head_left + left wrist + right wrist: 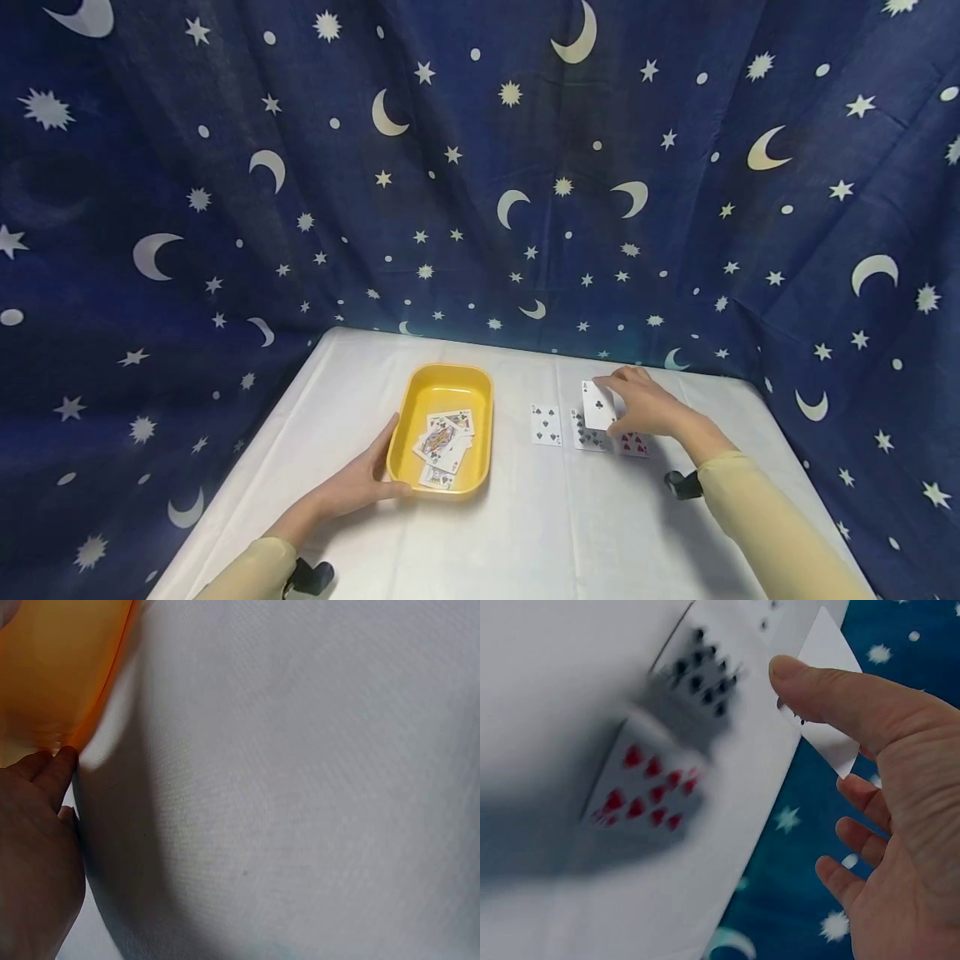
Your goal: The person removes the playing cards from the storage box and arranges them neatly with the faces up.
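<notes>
My right hand (647, 406) pinches an ace of clubs (598, 406) between thumb and fingers, its face toward the head camera. The card is held over the row on the table and overlaps a black-suited card (587, 440) in the head view. Below the hand lies a card with red hearts (633, 445), partly covered by it; the right wrist view shows more of this hearts card (646, 787). My left hand (360, 479) holds the near left corner of a yellow tray (486, 433), fingers along its left side and thumb at the front edge.
Several playing cards (444, 446) lie overlapping inside the tray, face cards among them. Another black-suited card (546, 425) lies face up at the row's left end. A white cloth (495, 550) covers the table, and a dark blue star-and-moon curtain (450, 208) stands behind.
</notes>
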Demonstrator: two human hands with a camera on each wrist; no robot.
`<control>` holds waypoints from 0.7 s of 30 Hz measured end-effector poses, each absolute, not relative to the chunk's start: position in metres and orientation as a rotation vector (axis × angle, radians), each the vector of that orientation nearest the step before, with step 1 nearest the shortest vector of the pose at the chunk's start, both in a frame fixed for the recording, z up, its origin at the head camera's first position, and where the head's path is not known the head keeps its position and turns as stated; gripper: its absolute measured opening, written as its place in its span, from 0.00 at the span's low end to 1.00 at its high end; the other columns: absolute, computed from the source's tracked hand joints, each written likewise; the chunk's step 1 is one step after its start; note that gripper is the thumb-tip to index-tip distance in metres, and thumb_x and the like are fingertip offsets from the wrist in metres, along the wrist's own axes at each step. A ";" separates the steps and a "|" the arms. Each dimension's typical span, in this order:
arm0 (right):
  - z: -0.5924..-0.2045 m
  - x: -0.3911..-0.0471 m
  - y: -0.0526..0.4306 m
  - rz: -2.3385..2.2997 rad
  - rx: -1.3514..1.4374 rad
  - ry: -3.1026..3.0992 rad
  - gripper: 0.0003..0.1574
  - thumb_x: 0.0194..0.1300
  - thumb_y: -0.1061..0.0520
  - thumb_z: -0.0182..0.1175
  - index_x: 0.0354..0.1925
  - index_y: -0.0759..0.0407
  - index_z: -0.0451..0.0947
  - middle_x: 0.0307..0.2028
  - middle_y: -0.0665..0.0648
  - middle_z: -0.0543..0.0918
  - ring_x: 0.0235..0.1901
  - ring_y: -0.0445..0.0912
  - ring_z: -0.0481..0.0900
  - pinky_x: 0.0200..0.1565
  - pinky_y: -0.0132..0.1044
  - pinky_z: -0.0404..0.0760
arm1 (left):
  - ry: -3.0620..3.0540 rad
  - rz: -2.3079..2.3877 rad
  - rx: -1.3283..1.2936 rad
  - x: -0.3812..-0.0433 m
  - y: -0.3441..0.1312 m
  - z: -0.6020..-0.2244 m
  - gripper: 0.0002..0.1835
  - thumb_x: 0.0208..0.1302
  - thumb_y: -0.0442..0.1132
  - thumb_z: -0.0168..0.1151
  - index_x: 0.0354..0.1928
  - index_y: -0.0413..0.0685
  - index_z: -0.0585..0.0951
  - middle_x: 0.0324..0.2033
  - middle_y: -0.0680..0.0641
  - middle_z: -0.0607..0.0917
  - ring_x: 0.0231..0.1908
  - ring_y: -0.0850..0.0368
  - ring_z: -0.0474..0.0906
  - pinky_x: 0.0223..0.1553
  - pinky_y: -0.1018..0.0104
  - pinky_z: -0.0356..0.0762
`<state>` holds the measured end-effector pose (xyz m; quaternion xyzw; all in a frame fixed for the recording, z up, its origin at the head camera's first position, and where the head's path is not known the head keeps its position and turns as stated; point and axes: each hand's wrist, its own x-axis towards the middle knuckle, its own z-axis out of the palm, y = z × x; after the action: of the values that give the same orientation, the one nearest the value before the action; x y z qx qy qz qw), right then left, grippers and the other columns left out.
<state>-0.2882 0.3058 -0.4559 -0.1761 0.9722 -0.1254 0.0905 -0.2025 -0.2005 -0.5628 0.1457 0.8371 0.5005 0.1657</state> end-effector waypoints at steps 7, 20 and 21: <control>-0.475 -0.283 0.343 -0.332 -0.451 2.876 0.60 0.45 0.49 0.84 0.72 0.60 0.69 0.63 0.69 0.71 0.59 0.63 0.66 0.61 0.67 0.70 | 2.380 1.432 0.416 -0.203 -0.201 -0.563 0.68 0.55 0.56 0.79 0.82 0.67 0.35 0.81 0.59 0.38 0.79 0.57 0.36 0.77 0.50 0.42; -0.487 -0.268 0.386 -0.253 -0.349 2.836 0.55 0.43 0.53 0.83 0.68 0.65 0.73 0.58 0.71 0.74 0.56 0.65 0.68 0.60 0.69 0.70 | 2.385 1.417 0.399 -0.201 -0.200 -0.561 0.68 0.55 0.56 0.78 0.82 0.68 0.35 0.81 0.59 0.37 0.79 0.56 0.35 0.76 0.50 0.42; -0.487 -0.268 0.387 -0.250 -0.343 2.829 0.54 0.43 0.54 0.82 0.67 0.65 0.73 0.58 0.71 0.74 0.56 0.65 0.68 0.60 0.69 0.71 | 2.384 1.418 0.400 -0.201 -0.200 -0.561 0.68 0.55 0.55 0.79 0.82 0.68 0.35 0.81 0.59 0.37 0.79 0.56 0.35 0.77 0.50 0.42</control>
<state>-0.2676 0.3873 -0.4865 -0.1188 0.9792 -0.0864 0.1399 -0.2015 -0.2000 -0.5611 0.1405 0.8385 0.4987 0.1686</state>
